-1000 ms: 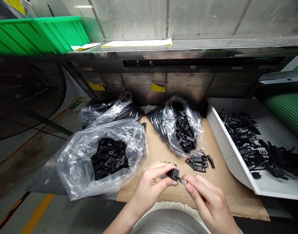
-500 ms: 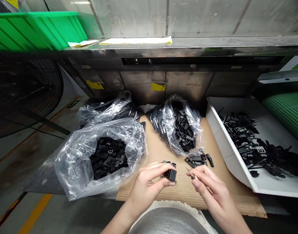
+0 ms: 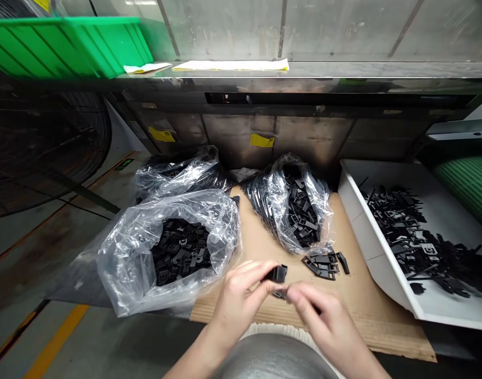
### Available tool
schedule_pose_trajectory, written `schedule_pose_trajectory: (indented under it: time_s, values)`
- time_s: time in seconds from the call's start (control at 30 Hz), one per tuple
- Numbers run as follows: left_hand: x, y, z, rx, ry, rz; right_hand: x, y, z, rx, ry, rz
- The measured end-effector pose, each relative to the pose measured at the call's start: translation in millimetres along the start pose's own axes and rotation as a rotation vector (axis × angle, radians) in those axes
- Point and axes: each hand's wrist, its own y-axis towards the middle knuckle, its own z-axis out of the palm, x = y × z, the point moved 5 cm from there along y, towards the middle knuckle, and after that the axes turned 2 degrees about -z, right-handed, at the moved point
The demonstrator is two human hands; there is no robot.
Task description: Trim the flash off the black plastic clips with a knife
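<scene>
My left hand (image 3: 241,297) pinches a small black plastic part (image 3: 279,273) between thumb and fingers, above the cardboard sheet (image 3: 367,300). My right hand (image 3: 322,318) sits close against it, its fingertips at the part's lower side. Motion blur and the fingers hide what that hand pinches. A small heap of black plastic strap pieces (image 3: 320,266) lies on the cardboard just beyond my right hand. Clear plastic bags filled with black parts stand near it: one (image 3: 173,258) to the left and one (image 3: 294,208) straight ahead.
A third bag (image 3: 178,179) lies behind the left one. A white tray (image 3: 367,231) on the right holds a loose black pile. Above stand a steel shelf (image 3: 304,70) with papers and a green bin (image 3: 67,47). A floor fan (image 3: 39,152) stands at left.
My right hand has moved left, from just apart to against the black part. The small metal piece seen in its fingers earlier no longer shows. The left hand has lifted the part slightly.
</scene>
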Motion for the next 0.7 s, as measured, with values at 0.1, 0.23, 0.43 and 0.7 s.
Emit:
schedule_pose_trajectory:
  time_s: [0.1,0.23,0.43,0.7]
  values:
    - [8,3,-5.0,-0.104,-0.006,-0.054,-3,-2,3,0.071,0.116,0.069]
    - [5,5,0.0,-0.028,-0.033,-0.035,-18,8,-17,-0.091,0.273,0.267]
    - [0,5,10.5,0.124,-0.108,-0.038,-24,28,-9,-0.004,0.470,0.300]
    - [8,3,8.1,0.155,-0.132,-0.118,-39,25,-10,-0.130,0.439,0.302]
